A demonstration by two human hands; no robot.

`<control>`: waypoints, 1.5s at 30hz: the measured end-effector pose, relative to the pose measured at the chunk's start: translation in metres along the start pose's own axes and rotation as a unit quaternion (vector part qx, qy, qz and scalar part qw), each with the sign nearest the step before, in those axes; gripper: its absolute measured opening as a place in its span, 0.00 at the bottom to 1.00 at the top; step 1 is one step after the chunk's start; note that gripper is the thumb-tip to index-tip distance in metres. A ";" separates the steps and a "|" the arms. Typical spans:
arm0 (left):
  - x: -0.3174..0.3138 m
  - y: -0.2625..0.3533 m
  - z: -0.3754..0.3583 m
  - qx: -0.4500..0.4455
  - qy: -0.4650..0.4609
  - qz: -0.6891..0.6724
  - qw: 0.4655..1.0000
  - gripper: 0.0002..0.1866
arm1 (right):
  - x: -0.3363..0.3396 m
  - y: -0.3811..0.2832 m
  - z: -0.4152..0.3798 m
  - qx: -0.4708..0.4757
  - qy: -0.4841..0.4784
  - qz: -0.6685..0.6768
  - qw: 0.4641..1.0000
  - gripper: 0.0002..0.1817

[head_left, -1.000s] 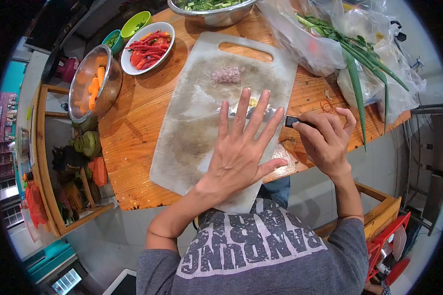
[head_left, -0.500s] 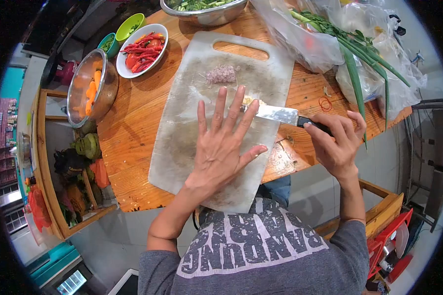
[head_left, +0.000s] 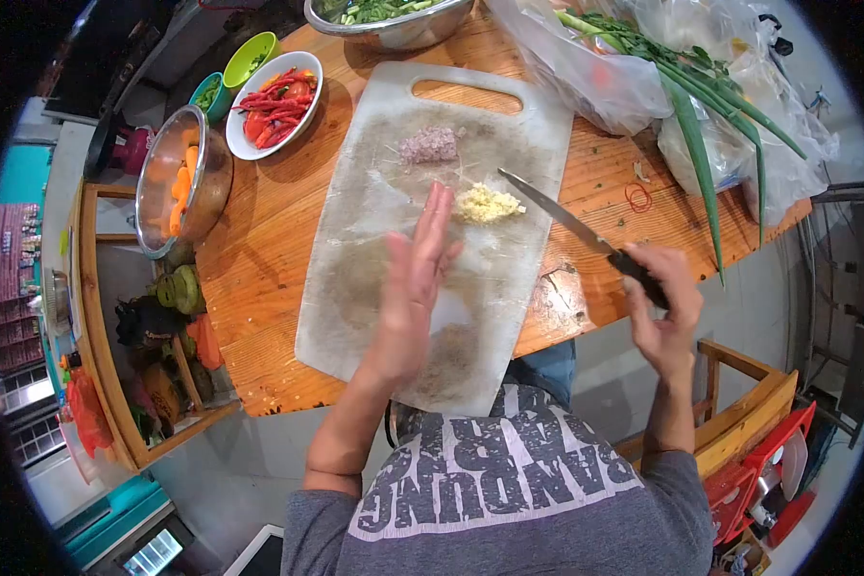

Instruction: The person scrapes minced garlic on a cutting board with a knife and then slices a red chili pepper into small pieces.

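Note:
On the white cutting board (head_left: 355,288) lie a pile of finely chopped yellowish garlic (head_left: 488,204) and, farther up, a pile of minced purple shallot (head_left: 429,145). My left hand (head_left: 420,269) is turned on edge over the board, just left of the garlic, its fingers stretched out and slightly blurred; it holds nothing. With my right hand (head_left: 667,302) I grip the black handle of a kitchen knife (head_left: 562,216). The blade points up and left over the board's right edge, its tip near the garlic.
A white bowl of red chilies and tomatoes (head_left: 276,108), a clear bowl of carrots (head_left: 178,182) and two small green cups stand at the left. At the top is a metal bowl (head_left: 394,27) of cut greens. Plastic bags with spring onions (head_left: 701,144) lie at the right.
My left hand has turned from flat, palm-down, onto its edge and moved off the blade. The knife has swung right, away from the garlic, uncovering the pile.

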State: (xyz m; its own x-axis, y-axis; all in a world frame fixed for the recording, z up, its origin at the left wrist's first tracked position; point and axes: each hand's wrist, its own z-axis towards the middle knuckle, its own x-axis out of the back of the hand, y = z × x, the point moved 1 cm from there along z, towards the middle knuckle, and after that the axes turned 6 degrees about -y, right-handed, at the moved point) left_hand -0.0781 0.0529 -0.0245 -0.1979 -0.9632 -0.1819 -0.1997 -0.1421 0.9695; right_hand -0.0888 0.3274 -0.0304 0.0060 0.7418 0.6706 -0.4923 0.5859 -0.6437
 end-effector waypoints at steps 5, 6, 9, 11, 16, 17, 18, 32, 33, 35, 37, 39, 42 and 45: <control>-0.004 0.013 -0.008 0.051 0.028 -0.304 0.951 0.51 | -0.042 -0.021 -0.011 -0.035 -0.021 0.093 0.995 0.20; -0.007 0.016 -0.009 0.058 0.026 -0.338 0.939 0.52 | -0.046 -0.024 -0.011 -0.026 -0.014 0.089 0.996 0.21; -0.006 0.014 -0.007 0.059 0.018 -0.426 0.903 0.53 | -0.054 -0.030 -0.011 -0.009 -0.005 0.083 0.996 0.21; -0.006 0.012 -0.005 0.057 0.004 -0.471 0.880 0.53 | -0.054 -0.031 -0.011 -0.013 -0.011 0.082 0.997 0.22; -0.002 0.014 -0.005 0.060 -0.008 -0.499 0.864 0.47 | -0.055 -0.027 -0.011 -0.020 0.018 0.032 0.999 0.22; -0.003 0.015 -0.005 0.063 -0.011 -0.504 0.861 0.47 | -0.055 -0.025 -0.011 -0.026 0.023 0.023 0.999 0.22; -0.003 0.016 -0.005 0.065 -0.013 -0.510 0.858 0.47 | -0.054 -0.023 -0.011 -0.034 0.022 0.017 0.999 0.22; -0.004 0.017 -0.014 0.001 -0.001 -0.083 0.997 0.56 | -0.037 -0.021 -0.011 -0.025 0.028 -0.012 0.999 0.23; -0.008 0.016 -0.012 -0.021 0.029 0.015 0.999 0.57 | -0.034 -0.023 -0.010 -0.021 0.026 -0.010 0.999 0.23; -0.008 0.014 -0.012 -0.038 0.051 0.114 0.991 0.58 | -0.030 -0.027 -0.009 -0.013 0.022 -0.006 1.000 0.23; -0.003 0.012 -0.014 -0.028 0.031 0.112 0.993 0.58 | -0.034 -0.032 -0.008 -0.002 0.010 -0.007 1.000 0.23; -0.005 0.011 -0.013 -0.026 0.028 0.105 0.994 0.59 | -0.035 -0.032 -0.008 -0.001 0.010 -0.015 1.000 0.23; -0.007 0.012 -0.016 -0.021 0.024 0.096 0.995 0.59 | -0.043 -0.027 -0.009 -0.015 0.022 -0.030 0.999 0.23; -0.010 0.012 -0.015 -0.018 0.023 0.136 0.990 0.60 | -0.043 -0.020 -0.008 -0.025 0.029 -0.033 0.999 0.23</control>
State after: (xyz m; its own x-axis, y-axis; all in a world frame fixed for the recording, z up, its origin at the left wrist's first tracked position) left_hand -0.0642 0.0580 -0.0089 -0.1963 -0.9760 0.0943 -0.1105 0.1176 0.9869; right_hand -0.0728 0.2864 -0.0495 0.0878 0.7176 0.6909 -0.4450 0.6488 -0.6173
